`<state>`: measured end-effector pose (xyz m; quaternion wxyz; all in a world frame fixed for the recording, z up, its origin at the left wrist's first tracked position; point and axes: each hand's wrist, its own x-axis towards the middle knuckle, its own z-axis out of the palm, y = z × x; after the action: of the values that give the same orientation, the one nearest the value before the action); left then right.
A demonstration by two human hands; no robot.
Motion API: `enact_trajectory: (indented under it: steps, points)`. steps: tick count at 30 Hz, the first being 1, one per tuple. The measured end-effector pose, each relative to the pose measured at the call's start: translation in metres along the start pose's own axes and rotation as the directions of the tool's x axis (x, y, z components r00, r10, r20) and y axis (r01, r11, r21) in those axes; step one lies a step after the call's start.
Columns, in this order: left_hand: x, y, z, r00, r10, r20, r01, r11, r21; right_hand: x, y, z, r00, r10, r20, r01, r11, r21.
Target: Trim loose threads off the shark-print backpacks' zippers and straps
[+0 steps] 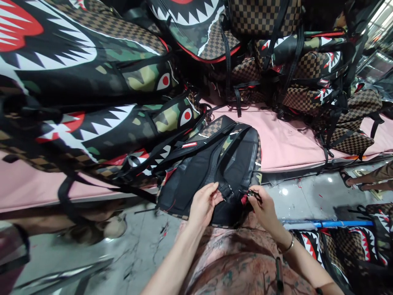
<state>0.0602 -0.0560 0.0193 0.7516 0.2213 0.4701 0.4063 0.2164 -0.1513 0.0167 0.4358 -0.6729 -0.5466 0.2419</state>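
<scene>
A backpack (196, 172) lies with its black padded back facing up, over the near edge of the pink table and against my lap. Its sides carry brown check and camouflage print. My left hand (205, 203) is closed, pinching a black shoulder strap (225, 188) by its buckle end. At the right edge of the backpack, my right hand (262, 205) is closed around small dark thread snips (254, 194), their tips pointing left toward the strap. A bit of red (244, 199) shows just beside the tips. The exact grip of the fingers is partly hidden.
Large shark-mouth backpacks (123, 127) are heaped on the pink table (288, 143) at left, with more checked bags (307, 96) at back right. Further bags (353, 246) lie low at right beside a blue bar (344, 223). Another person's feet (353, 180) stand on the glossy floor.
</scene>
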Motion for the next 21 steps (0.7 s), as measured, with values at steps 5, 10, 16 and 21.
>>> enact_trajectory:
  steps: [5, 10, 16, 21]
  points:
    - [-0.003, 0.001, 0.006, 0.998, -0.058, 0.034, 0.059, 0.998, -0.034, 0.020, 0.009, -0.008, 0.980, -0.196, 0.034, 0.199, 0.976, -0.086]
    - [-0.004, 0.002, 0.007, 0.996, -0.078, 0.045, 0.080, 0.996, -0.046, 0.037, 0.007, -0.004, 0.929, -0.356, 0.106, 0.369, 0.913, -0.174]
    - [-0.002, 0.001, 0.004, 0.995, -0.096, 0.036, 0.098, 0.994, -0.053, 0.039, 0.006, -0.011, 0.934, -0.334, 0.125, 0.351, 0.923, -0.155]
    - [-0.001, -0.001, 0.004, 0.994, -0.102, 0.031, 0.103, 0.993, -0.056, 0.035, 0.004, -0.010, 0.916, -0.323, 0.240, 0.375, 0.900, -0.221]
